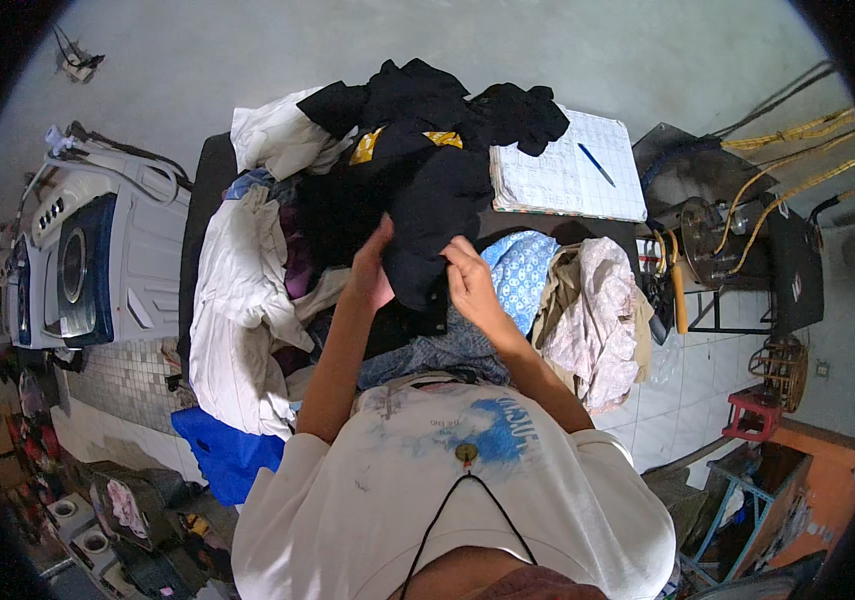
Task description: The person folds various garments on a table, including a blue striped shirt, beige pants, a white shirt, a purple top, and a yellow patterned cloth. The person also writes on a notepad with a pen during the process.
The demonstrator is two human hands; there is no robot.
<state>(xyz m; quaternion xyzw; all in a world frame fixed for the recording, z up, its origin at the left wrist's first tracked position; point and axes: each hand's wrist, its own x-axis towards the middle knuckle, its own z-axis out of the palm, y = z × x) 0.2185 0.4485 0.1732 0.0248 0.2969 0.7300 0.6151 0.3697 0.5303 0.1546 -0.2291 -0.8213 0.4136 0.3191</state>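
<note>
Black cloth, which looks like a garment point(427, 225), lies folded over between my hands above the dark table. My right hand point(467, 276) pinches its right edge between thumb and fingers. On the other side, my left hand point(373, 266) holds the left edge, its fingers partly hidden by the cloth. Further off, another crumpled black garment point(416, 97) lies at the table's far side, and yellow patterned fabric point(442, 139) shows just below it. White garments point(240, 277) are heaped to the left. Blue patterned cloth point(521, 270) and a pale patterned garment point(592, 315) lie to the right.
An open notebook point(555, 180) with writing carries a blue pen point(595, 164) at the far right of the table point(206, 180). A washing machine point(97, 255) stands left. Blue fabric point(229, 454) hangs at the near left. A machine with yellow cables point(757, 247) stands right.
</note>
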